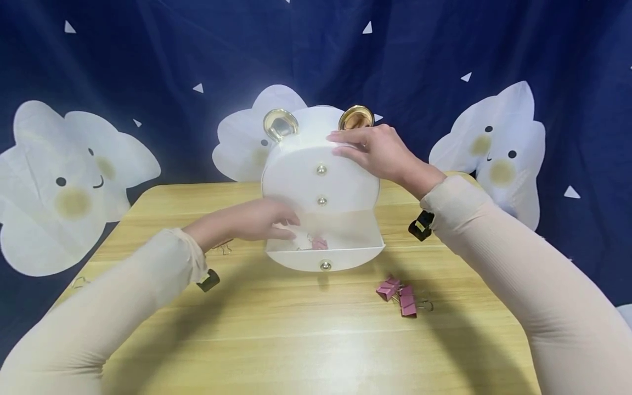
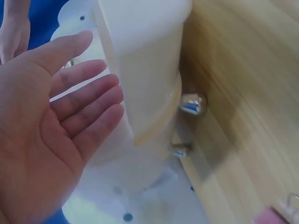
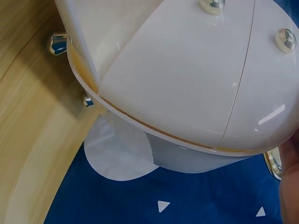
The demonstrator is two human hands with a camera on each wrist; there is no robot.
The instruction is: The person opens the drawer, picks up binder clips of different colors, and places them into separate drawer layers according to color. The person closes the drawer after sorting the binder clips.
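A white rounded box [image 1: 318,181] with gold ears and round gold knobs stands on the table. Its bottom drawer [image 1: 324,260] is pulled out, and a pink binder clip [image 1: 319,243] lies inside. My left hand [image 1: 261,219] is at the drawer's left side, fingertips over its edge; the left wrist view shows the fingers loosely extended with nothing held. On top of the box, beside the right gold ear [image 1: 356,118], my right hand [image 1: 377,149] rests with its fingers fairly straight. Only a sliver of that hand enters the right wrist view.
Pink binder clips [image 1: 407,302] lie on the wooden table [image 1: 316,340] to the right, in front of the box. Wire clip handles [image 1: 224,248] show behind my left wrist, and another clip [image 1: 79,282] sits near the left edge. A dark blue curtain [image 1: 316,49] hangs behind.
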